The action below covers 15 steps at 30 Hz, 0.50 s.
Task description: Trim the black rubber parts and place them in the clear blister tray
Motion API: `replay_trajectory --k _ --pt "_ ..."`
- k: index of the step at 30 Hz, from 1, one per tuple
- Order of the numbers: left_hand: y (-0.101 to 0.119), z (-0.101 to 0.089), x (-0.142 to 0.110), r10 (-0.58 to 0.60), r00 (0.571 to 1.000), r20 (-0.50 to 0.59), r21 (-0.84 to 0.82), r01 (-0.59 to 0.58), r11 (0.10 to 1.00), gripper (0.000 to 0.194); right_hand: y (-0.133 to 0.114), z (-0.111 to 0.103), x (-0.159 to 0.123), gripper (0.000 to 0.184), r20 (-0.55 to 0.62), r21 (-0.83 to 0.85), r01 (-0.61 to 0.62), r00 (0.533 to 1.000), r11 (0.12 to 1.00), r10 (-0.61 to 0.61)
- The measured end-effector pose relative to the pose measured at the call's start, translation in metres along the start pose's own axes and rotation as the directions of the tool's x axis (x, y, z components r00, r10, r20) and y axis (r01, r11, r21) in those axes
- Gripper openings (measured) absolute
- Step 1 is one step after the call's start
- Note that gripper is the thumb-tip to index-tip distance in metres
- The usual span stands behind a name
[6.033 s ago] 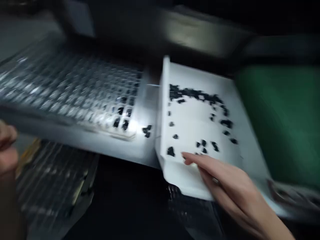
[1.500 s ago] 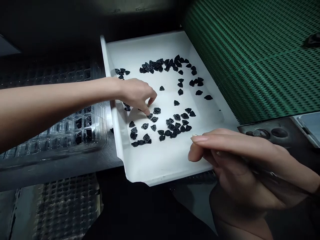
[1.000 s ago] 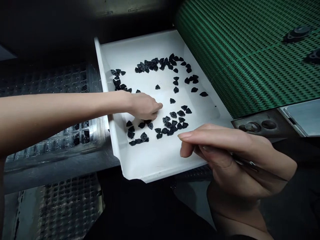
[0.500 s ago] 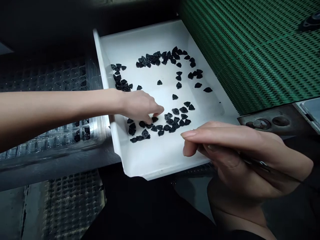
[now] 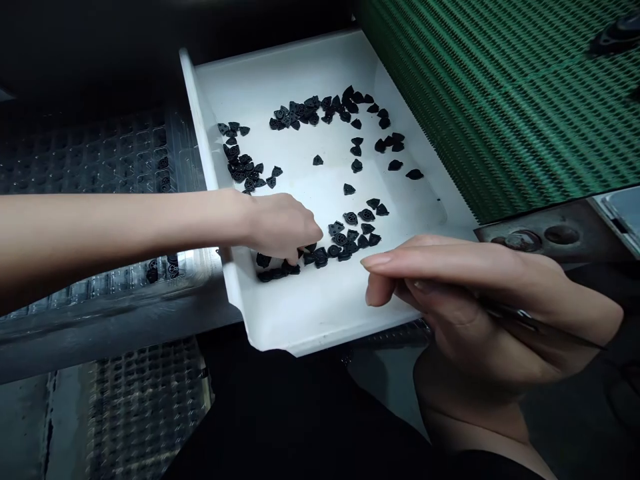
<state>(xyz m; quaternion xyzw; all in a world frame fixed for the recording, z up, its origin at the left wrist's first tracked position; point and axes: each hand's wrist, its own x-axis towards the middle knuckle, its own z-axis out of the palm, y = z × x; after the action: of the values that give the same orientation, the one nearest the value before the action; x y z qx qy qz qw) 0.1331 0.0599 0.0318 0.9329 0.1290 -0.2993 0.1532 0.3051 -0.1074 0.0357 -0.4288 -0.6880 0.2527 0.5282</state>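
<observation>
My left hand (image 5: 285, 227) reaches into a white tray (image 5: 320, 327) from the left. Its fingers are bent down and closed together over small black plastic parts (image 5: 320, 257) near the tray's front. The fingertips touch the parts, but what lies between them is hidden. Many parts are roughly triangular, and some show a round, spoked pattern. Above the tray's front right corner, my right hand (image 5: 480, 307) is closed round a thin dark tool (image 5: 545, 327) with a shiny spot. Thumb and index finger are pressed close at the front, and the tool's kind is unclear.
Left of the white tray lies a clear plastic tray (image 5: 100, 153) with rows of pockets, some holding black parts. A green textured belt (image 5: 500, 100) slopes along the right, bearing a dark object (image 5: 617, 33). A metal plate with round holes (image 5: 560, 237) sits at its lower edge.
My left hand has shifted slightly down and left among the black parts, and its fingertips have come closer together. The view has moved a little. My right hand keeps its pose.
</observation>
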Motion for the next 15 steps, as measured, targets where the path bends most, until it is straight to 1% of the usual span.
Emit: replay_trajectory --k 2,4,7,11,13,14,15 --pt "0.006 0.002 0.001 0.014 1.000 -0.008 0.035 -0.014 0.999 0.025 0.001 0.000 0.000 0.044 -0.013 -0.006 -0.018 1.000 1.000 0.018" --pt "0.012 0.002 0.001 0.014 1.000 -0.014 0.035 -0.013 0.999 0.034 0.002 -0.001 0.000 0.041 -0.006 -0.005 -0.011 1.000 1.000 0.011" --pt "0.015 0.000 -0.002 -0.027 1.000 -0.004 0.064 0.027 0.998 0.044 0.004 -0.004 0.004 0.038 0.032 0.033 -0.004 0.999 0.999 0.003" --pt "0.015 0.001 -0.011 -0.055 0.998 -0.006 0.208 0.055 0.976 0.043 0.005 -0.009 0.012 0.036 0.087 0.057 -0.010 0.996 0.998 0.005" --pt "0.015 0.004 -0.016 -0.071 0.997 -0.022 0.234 0.074 0.969 0.040 0.003 -0.013 0.019 0.038 0.145 -0.011 0.022 0.989 1.000 -0.020" --pt "0.015 0.007 -0.017 -0.079 0.996 -0.042 0.235 0.087 0.968 0.039 0.003 -0.015 0.023 0.037 0.183 -0.071 0.043 0.983 0.997 -0.030" --pt "0.016 0.009 -0.019 -0.082 0.993 -0.085 0.214 0.098 0.972 0.036 0.002 -0.016 0.028 0.034 0.226 -0.145 0.061 0.974 0.988 -0.027"
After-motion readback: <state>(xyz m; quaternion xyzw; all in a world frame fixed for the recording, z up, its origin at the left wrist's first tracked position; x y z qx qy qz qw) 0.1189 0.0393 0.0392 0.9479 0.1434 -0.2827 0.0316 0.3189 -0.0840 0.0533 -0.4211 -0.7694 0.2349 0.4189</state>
